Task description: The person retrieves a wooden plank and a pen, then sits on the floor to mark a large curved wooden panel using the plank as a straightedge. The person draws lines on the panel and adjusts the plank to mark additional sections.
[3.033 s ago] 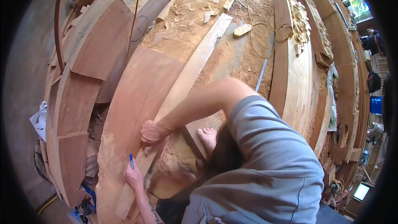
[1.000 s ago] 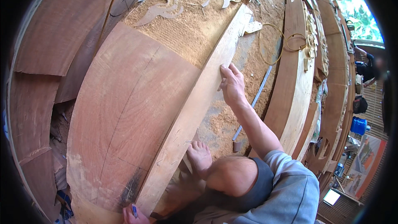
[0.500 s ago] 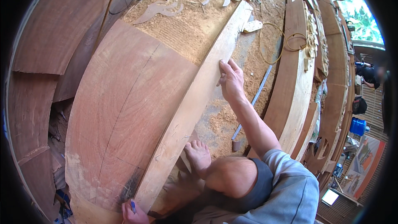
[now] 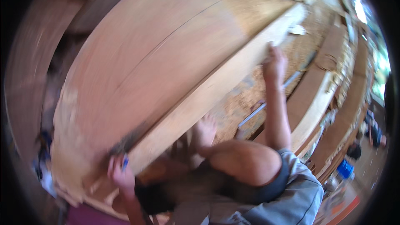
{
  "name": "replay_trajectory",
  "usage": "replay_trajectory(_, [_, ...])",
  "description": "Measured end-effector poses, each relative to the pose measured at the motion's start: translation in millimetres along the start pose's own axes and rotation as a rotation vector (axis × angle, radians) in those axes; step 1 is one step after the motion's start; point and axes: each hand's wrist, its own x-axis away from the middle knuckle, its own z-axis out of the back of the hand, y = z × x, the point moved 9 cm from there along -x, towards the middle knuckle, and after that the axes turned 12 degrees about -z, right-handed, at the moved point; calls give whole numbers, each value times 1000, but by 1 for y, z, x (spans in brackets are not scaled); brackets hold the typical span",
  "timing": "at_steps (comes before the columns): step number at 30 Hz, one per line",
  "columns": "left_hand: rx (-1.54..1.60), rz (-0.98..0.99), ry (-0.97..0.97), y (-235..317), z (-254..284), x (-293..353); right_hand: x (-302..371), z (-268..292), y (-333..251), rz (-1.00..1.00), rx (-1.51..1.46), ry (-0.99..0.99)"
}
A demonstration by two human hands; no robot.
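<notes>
A long pale plank (image 4: 216,88) is laid along the right side of a broad reddish board (image 4: 141,62), its right edge clamped toward the far end in the grip of the right hand (image 4: 275,64), while a blue pen (image 4: 125,162) is clamped in that of the left hand (image 4: 121,177) beside the near end.

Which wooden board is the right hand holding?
The long, narrow, pale wooden board, its edge in the right hand; the reddish wooden panel beside it is far broader.
</notes>
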Motion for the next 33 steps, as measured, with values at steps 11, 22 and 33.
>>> replay_trajectory(11, [170, 72, -73, 2, 2, -9, -12, 7, 12, -181, -233, -76])
replay_trajectory(22, [201, 101, -122, -12, -7, -18, -26, 10, 14, -180, -172, -75])
replay_trajectory(33, [210, 115, -173, -18, -13, -20, -11, 5, 11, -136, 0, 11])
